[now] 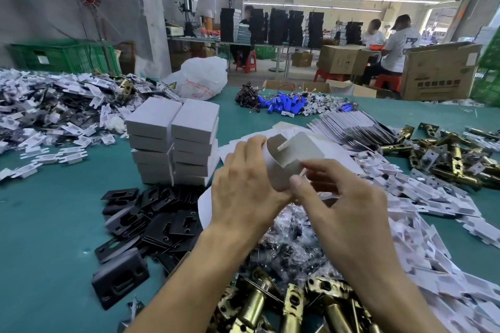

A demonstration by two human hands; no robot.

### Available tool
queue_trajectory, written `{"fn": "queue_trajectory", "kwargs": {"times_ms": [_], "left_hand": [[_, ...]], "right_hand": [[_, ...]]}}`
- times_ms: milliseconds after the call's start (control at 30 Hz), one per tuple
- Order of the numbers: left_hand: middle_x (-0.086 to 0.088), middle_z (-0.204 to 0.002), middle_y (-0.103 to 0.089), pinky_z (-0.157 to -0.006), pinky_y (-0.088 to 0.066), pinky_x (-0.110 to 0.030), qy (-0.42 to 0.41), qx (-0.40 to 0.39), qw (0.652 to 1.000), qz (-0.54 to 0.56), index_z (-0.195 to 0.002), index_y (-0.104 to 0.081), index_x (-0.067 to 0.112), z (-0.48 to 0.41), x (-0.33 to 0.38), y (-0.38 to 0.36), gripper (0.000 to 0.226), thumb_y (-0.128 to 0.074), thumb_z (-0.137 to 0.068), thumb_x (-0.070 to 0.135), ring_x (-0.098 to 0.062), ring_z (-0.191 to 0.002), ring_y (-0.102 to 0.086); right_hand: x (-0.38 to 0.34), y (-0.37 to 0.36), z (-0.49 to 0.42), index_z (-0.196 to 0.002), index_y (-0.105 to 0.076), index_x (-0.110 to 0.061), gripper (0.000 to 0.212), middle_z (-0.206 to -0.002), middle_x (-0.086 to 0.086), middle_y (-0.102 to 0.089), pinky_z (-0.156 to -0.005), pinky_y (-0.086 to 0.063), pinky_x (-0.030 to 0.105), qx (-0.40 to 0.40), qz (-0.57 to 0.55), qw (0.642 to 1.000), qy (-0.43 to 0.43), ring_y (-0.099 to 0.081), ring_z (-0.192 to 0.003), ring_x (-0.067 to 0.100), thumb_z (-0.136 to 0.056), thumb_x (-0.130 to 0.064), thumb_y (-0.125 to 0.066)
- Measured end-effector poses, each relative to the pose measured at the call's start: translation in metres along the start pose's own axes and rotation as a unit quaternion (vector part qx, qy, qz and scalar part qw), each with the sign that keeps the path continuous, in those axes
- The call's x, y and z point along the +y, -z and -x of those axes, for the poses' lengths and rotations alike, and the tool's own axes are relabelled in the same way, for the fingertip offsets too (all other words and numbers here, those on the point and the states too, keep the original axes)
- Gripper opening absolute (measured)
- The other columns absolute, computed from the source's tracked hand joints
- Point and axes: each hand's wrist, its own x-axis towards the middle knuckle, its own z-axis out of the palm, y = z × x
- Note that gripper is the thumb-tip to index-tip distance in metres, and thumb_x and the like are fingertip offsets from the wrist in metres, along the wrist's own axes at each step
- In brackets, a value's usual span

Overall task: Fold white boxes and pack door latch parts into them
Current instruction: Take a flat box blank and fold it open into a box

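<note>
Your left hand [240, 189] and right hand [343, 197] both grip one half-formed white box [293, 154], held above mid-table; its flaps stand open and it appears unfilled. A stack of closed boxes [173, 143] stands just left. Many flat blanks [351, 127], brass latches [292, 305] and black plates [154, 222] are left to pack. Piles crowd the near and right sides; bare table [40, 224] lies left.

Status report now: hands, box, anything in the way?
Left hand, right hand both grip half-folded white box. Folding not finished. Stack of boxes stands apart, left.
</note>
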Motion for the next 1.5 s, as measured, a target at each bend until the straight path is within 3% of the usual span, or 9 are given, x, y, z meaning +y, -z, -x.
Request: {"fn": "queue_trajectory", "kwargs": {"times_ms": [267,400,567,733,800,1000,1200,1400,1500], "left_hand": [[0.002,-0.135,-0.046,-0.101,-0.04,-0.037,-0.031,-0.078,0.991,0.104,-0.151,-0.033,0.023,0.008,0.008,-0.008,0.078,-0.064,-0.083,0.044,-0.021,-0.122,-0.047],[0.01,-0.134,-0.043,-0.097,-0.041,-0.019,-0.037,-0.115,0.977,0.174,-0.155,-0.025,0.03,0.006,0.006,-0.01,0.103,-0.082,-0.072,0.052,-0.004,-0.12,-0.045],[0.01,-0.124,-0.057,-0.088,-0.055,-0.039,-0.037,-0.056,0.975,0.21,-0.138,-0.042,0.034,0.01,0.008,-0.016,0.077,-0.086,-0.075,0.035,-0.011,-0.108,-0.059],[0.008,-0.114,-0.065,-0.082,-0.055,-0.041,-0.035,-0.109,0.973,0.201,-0.124,-0.045,0.036,0.01,0.005,-0.017,0.064,-0.084,-0.074,0.039,-0.017,-0.1,-0.065],[0.009,-0.112,-0.066,-0.082,-0.054,-0.043,-0.044,-0.136,0.972,0.185,-0.12,-0.046,0.036,0.012,0.006,-0.018,0.059,-0.08,-0.073,0.044,-0.018,-0.099,-0.064],[0.014,-0.115,-0.057,-0.081,-0.054,-0.036,-0.052,-0.113,0.976,0.18,-0.121,-0.046,0.039,0.014,0.004,-0.019,0.06,-0.076,-0.071,0.053,-0.007,-0.099,-0.059],[0.016,-0.109,-0.044,-0.07,-0.05,-0.035,-0.048,-0.142,0.982,0.117,-0.116,-0.035,0.043,0.017,0.005,-0.024,0.07,-0.08,-0.064,0.053,-0.018,-0.089,-0.059],[0.013,-0.11,-0.047,-0.066,-0.047,-0.026,-0.089,-0.117,0.983,0.106,-0.12,-0.04,0.036,0.017,0.008,-0.022,0.06,-0.078,-0.073,0.04,-0.016,-0.089,-0.056],[0.014,-0.114,-0.044,-0.068,-0.049,-0.029,-0.098,-0.125,0.982,0.1,-0.122,-0.037,0.037,0.018,0.007,-0.022,0.065,-0.077,-0.072,0.042,-0.016,-0.089,-0.056]], "right_hand": [[0.004,-0.006,0.002,-0.084,-0.07,-0.025,0.012,-0.069,-0.013,-0.067,-0.067,-0.049,0.031,-0.051,0.022,0.998,-0.01,-0.062,-0.068,0.006,-0.093,-0.029,-0.064],[0.011,0.008,-0.01,-0.106,-0.073,-0.024,0.018,-0.09,-0.008,-0.071,-0.08,-0.053,0.036,-0.027,0.019,0.999,-0.019,-0.065,-0.085,0.012,-0.092,-0.019,-0.063],[0.023,0.013,-0.019,-0.117,-0.068,-0.02,0.029,-0.105,-0.003,-0.067,-0.086,-0.044,0.029,-0.055,0.021,0.998,-0.023,-0.058,-0.097,0.01,-0.093,-0.008,-0.057],[0.032,0.011,-0.019,-0.092,-0.062,-0.037,0.004,-0.098,-0.003,-0.064,-0.08,-0.042,0.024,-0.118,0.01,0.992,-0.034,-0.058,-0.093,0.006,-0.092,-0.038,-0.058],[0.04,0.011,-0.018,-0.084,-0.064,-0.033,0.021,-0.09,0.0,-0.064,-0.074,-0.04,0.026,-0.147,0.038,0.988,-0.035,-0.058,-0.088,0.011,-0.091,-0.051,-0.055],[0.039,0.009,-0.02,-0.08,-0.064,-0.032,0.015,-0.081,0.001,-0.064,-0.07,-0.041,0.03,-0.104,0.004,0.994,-0.012,-0.058,-0.08,0.015,-0.093,-0.036,-0.057],[0.036,0.01,-0.019,-0.08,-0.066,-0.034,0.019,-0.081,-0.002,-0.062,-0.066,-0.033,0.012,-0.149,0.021,0.989,-0.003,-0.053,-0.08,0.002,-0.091,-0.041,-0.052],[0.029,0.015,-0.02,-0.104,-0.062,-0.041,0.02,-0.068,-0.012,-0.064,-0.05,-0.044,0.024,-0.051,-0.142,0.988,0.01,-0.058,-0.056,0.01,-0.096,-0.023,-0.06],[0.022,0.015,-0.019,-0.104,-0.054,-0.038,0.012,-0.083,0.0,-0.071,-0.06,-0.056,0.039,0.0,-0.236,0.971,-0.027,-0.068,-0.069,0.017,-0.095,-0.03,-0.056]]}}
